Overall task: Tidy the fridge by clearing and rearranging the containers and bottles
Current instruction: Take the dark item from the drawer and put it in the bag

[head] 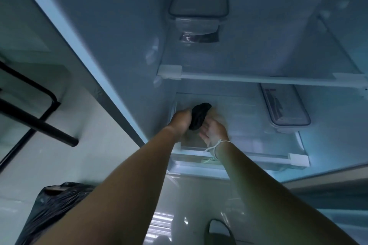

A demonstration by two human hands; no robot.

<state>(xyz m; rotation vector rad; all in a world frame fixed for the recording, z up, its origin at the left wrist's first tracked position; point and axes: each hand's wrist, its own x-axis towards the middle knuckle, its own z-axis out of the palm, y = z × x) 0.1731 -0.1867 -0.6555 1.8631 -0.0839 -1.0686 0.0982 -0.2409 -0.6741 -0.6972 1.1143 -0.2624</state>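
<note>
Both my arms reach into the open fridge, onto the lower glass shelf (pixel 249 125). My left hand (pixel 180 120) grips a dark, crumpled bundle (pixel 199 116), a bag or cloth, at the shelf's left side. My right hand (pixel 214 131) is beside it with the palm open against the bundle's right side; a white string is tied round that wrist. A long clear lidded container (pixel 284 105) lies at the right of the same shelf. On the upper shelf (pixel 258 79) a square clear container (pixel 198 4) with a clip lid sits on something dark.
The fridge's left wall (pixel 119 45) runs diagonally past my left arm. A black bin bag (pixel 53 209) stands on the pale floor at bottom left. A black metal frame (pixel 35 109) is at far left. A drawer front (pixel 199 167) sits under the lower shelf.
</note>
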